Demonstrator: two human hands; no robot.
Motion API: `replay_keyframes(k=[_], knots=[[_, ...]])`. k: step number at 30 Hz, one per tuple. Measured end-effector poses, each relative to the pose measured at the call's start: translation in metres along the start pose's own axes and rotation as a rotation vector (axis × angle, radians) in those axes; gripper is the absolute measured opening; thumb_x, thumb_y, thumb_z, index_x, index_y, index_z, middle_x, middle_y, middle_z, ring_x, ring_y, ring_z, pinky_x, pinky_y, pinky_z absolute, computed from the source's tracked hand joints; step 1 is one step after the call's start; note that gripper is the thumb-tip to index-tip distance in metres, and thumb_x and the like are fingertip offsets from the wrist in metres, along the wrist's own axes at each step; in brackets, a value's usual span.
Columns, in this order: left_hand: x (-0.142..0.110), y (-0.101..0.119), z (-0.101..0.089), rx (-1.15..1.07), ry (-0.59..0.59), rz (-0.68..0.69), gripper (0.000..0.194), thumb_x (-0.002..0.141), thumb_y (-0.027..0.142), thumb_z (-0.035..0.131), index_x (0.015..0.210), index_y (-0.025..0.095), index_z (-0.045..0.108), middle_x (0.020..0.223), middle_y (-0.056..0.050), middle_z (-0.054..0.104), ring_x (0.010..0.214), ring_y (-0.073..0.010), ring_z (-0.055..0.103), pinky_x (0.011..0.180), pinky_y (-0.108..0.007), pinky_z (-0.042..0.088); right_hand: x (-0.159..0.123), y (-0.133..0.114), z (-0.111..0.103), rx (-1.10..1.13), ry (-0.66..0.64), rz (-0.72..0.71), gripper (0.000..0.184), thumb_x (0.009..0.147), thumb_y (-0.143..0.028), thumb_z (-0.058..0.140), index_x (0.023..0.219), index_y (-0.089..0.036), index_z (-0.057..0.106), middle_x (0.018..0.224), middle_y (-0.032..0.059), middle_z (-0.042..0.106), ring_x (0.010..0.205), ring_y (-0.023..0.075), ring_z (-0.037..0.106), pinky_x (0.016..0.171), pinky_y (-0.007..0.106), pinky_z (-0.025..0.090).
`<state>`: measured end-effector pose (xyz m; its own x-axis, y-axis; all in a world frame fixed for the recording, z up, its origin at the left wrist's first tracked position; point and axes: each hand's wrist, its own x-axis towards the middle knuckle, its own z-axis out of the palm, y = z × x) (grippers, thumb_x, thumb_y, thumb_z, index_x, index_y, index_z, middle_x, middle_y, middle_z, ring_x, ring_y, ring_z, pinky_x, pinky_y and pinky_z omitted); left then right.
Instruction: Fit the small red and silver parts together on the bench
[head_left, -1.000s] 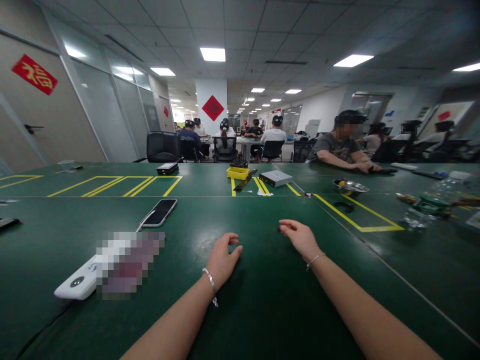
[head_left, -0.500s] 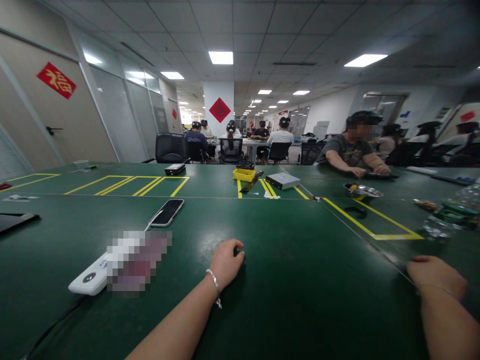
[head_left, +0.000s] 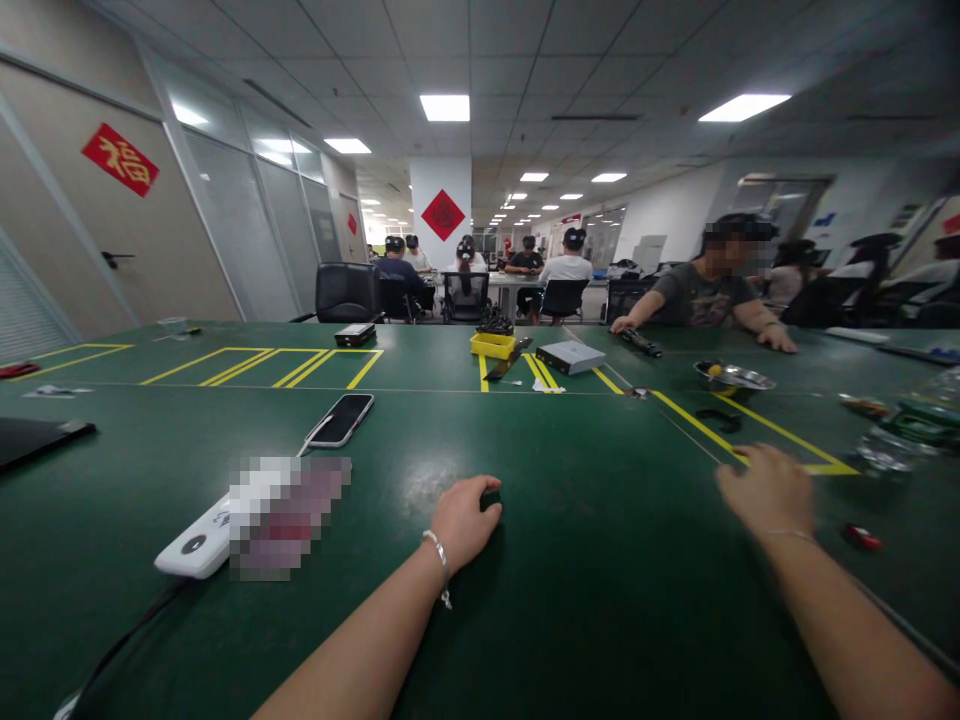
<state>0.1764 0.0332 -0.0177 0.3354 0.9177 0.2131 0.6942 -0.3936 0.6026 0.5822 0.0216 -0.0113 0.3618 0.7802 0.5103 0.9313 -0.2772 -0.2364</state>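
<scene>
My left hand (head_left: 466, 520) rests on the green table (head_left: 585, 600) in the middle. Its fingers are loosely curled, with a gap between thumb and forefinger and nothing visible in it. To the right, my right hand (head_left: 769, 495) is held over the table, fingers reaching forward and apart, no object showing in it. A small red object (head_left: 862, 537) lies to the right of that hand, too blurred to name. Just beyond the fingertips are a black curved piece (head_left: 718, 419) and yellow tape lines (head_left: 697, 427).
At left lie a phone (head_left: 341, 420) with a cable and a white power strip (head_left: 196, 545). Farther off stand a yellow tray (head_left: 492, 347), a grey box (head_left: 571, 357) and a metal bowl (head_left: 739, 377). A person sits opposite, near a dark tool (head_left: 639, 343). Plastic bottles (head_left: 896, 445) are at right.
My right hand has moved left and forward, uncovering the small red object. My left hand has barely moved. The person opposite has spread their hands; the dark tool now lies farther left.
</scene>
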Motion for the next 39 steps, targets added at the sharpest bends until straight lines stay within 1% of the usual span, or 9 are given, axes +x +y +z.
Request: replay_keyframes(k=[3,6,11,15,19,22,25,30,39], knots=[[-0.001,-0.002,0.001,-0.031,-0.038,0.034,0.038,0.072,0.024,0.045,0.11,0.025,0.045,0.11,0.0,0.054,0.102,-0.017,0.047,0.089,-0.03,0.033,-0.016,-0.092,-0.001,0.125,-0.153,-0.188,0.041,0.073,-0.032,0.035,0.107,-0.011,0.047,0.116,0.0132,0.042,0.11,0.0236,0.035,0.093,0.04,0.026],[-0.002,-0.003,0.004,0.003,-0.111,0.113,0.051,0.072,0.025,0.047,0.121,0.023,0.032,0.122,-0.002,0.044,0.111,-0.0173,0.039,0.094,-0.032,0.028,-0.056,-0.167,-0.001,0.312,-0.539,-0.478,0.045,0.078,-0.038,0.031,0.115,-0.017,0.042,0.123,0.0068,0.04,0.115,0.0182,0.031,0.096,0.036,0.025],[-0.005,-0.001,0.004,0.122,-0.238,0.241,0.053,0.074,0.038,0.045,0.123,0.024,0.029,0.127,-0.003,0.038,0.12,-0.0211,0.026,0.099,-0.042,0.015,-0.095,-0.21,0.0,0.364,-0.772,-0.776,0.051,0.077,-0.045,0.032,0.125,-0.027,0.029,0.133,0.0013,0.026,0.122,0.021,0.016,0.097,0.045,0.014],[-0.006,-0.001,0.002,0.114,-0.23,0.227,0.05,0.077,0.042,0.038,0.122,0.022,0.03,0.126,-0.005,0.039,0.119,-0.0196,0.027,0.099,-0.041,0.016,-0.054,-0.165,-0.004,0.192,-0.52,-0.517,0.045,0.078,-0.041,0.03,0.118,-0.022,0.041,0.122,0.0058,0.041,0.113,0.021,0.034,0.093,0.041,0.024],[-0.004,-0.002,0.002,0.097,-0.217,0.211,0.045,0.079,0.042,0.036,0.12,0.023,0.035,0.124,-0.004,0.042,0.118,-0.0188,0.029,0.099,-0.04,0.017,-0.01,-0.066,-0.013,-0.181,-0.21,0.03,0.046,0.074,-0.036,0.035,0.11,-0.01,0.047,0.112,0.0185,0.044,0.106,0.0309,0.037,0.085,0.044,0.029],[-0.004,-0.002,0.003,0.086,-0.213,0.207,0.041,0.08,0.042,0.033,0.117,0.025,0.038,0.123,-0.003,0.043,0.118,-0.0184,0.03,0.098,-0.04,0.019,-0.006,0.008,-0.017,-0.277,-0.191,0.489,0.052,0.072,-0.045,0.032,0.117,-0.019,0.042,0.122,0.0204,0.029,0.11,0.0415,0.024,0.073,0.054,0.029],[-0.004,-0.001,0.002,0.083,-0.215,0.205,0.039,0.08,0.042,0.034,0.115,0.026,0.041,0.123,-0.002,0.043,0.117,-0.0186,0.031,0.098,-0.041,0.019,-0.012,0.052,-0.016,-0.219,-0.295,0.805,0.059,0.071,-0.05,0.028,0.121,-0.021,0.035,0.122,0.0227,0.026,0.108,0.044,0.023,0.067,0.054,0.03],[-0.004,0.002,0.0,0.081,-0.227,0.194,0.036,0.079,0.039,0.035,0.112,0.026,0.043,0.124,-0.001,0.042,0.118,-0.0192,0.029,0.098,-0.041,0.019,-0.013,0.066,-0.009,-0.195,-0.378,0.844,0.054,0.067,-0.035,0.035,0.115,-0.01,0.043,0.116,0.0237,0.034,0.106,0.0387,0.029,0.067,0.046,0.035],[-0.005,0.001,0.0,0.064,-0.214,0.191,0.032,0.075,0.033,0.045,0.106,0.028,0.048,0.123,0.0,0.042,0.117,-0.0196,0.031,0.098,-0.043,0.017,-0.012,0.089,0.008,-0.242,-0.226,0.552,0.048,0.065,-0.027,0.038,0.105,-0.003,0.052,0.096,0.0304,0.046,0.095,0.035,0.043,0.057,0.04,0.034]])
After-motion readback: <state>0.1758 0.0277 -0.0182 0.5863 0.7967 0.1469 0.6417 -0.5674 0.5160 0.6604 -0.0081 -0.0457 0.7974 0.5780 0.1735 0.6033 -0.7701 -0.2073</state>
